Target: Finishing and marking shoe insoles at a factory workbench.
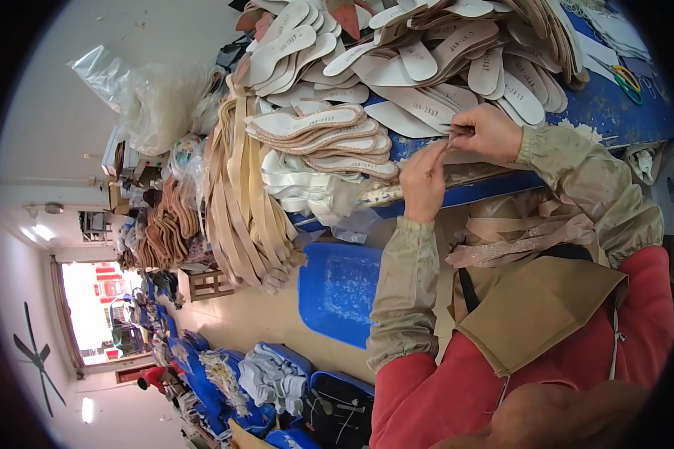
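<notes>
While the right hand (490, 133) pinches a small dark piece (463, 130) between thumb and fingers, the left hand (423, 183) brings its fingertips close beside it; whether these grip anything, I cannot tell. The piece is above the front edge of the blue table (655, 120), near the piled insoles (419, 105). Pale straps (236, 172) hang to the left, and a blue tub (337, 288) sits below them, nearer the person.
</notes>
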Demonstrator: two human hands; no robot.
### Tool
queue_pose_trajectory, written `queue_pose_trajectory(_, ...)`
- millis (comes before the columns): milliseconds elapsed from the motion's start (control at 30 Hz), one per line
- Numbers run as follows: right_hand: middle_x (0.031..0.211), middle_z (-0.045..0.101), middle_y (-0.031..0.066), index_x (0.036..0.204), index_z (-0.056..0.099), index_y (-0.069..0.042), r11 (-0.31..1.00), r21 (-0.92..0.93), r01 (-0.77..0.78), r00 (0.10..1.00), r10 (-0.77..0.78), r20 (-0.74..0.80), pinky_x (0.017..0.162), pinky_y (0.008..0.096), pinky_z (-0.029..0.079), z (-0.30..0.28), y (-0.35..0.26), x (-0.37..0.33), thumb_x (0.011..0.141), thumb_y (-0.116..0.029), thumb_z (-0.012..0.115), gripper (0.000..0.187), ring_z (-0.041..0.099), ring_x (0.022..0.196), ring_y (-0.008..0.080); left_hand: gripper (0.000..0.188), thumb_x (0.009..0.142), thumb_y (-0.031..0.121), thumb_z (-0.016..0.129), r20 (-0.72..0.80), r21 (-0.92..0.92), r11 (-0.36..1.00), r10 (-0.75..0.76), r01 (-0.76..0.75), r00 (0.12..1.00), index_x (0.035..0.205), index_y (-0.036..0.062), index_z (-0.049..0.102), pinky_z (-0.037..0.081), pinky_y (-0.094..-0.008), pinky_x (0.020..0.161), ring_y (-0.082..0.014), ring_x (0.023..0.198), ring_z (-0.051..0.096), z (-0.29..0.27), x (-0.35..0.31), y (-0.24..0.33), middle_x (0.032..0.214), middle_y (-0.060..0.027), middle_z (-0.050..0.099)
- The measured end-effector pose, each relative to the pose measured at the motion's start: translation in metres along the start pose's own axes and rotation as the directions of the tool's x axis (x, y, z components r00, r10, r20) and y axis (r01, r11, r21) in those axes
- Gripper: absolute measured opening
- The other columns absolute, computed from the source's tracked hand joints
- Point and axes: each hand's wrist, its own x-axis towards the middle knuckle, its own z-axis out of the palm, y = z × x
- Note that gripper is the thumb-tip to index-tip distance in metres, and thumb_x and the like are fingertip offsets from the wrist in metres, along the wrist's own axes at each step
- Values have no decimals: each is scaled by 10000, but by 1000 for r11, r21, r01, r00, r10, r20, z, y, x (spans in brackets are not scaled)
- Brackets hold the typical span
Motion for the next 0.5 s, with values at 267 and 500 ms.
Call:
queue_pose_trajectory(267,592,543,-3,711,589,-21,991,130,21,999,-24,23,544,243,377,2,18,-9,715,-66,642,69,420,534,106,158,756,1,607,98,-182,983,4,14,995,911,27,631,464,-340,746,-271,818,583,-8,6,-5,911,-95,638)
queue_pose_trajectory(500,584,529,10,721,582,-25,966,260,12,1000,-9,-14,541,262,376,-4,26,-25,706,-85,648,91,400,523,146,154,770,-9,610,288,-184,966,-125,183,949,920,3,640,471,-317,734,-258,843,612,3,24,10,983,-111,655)
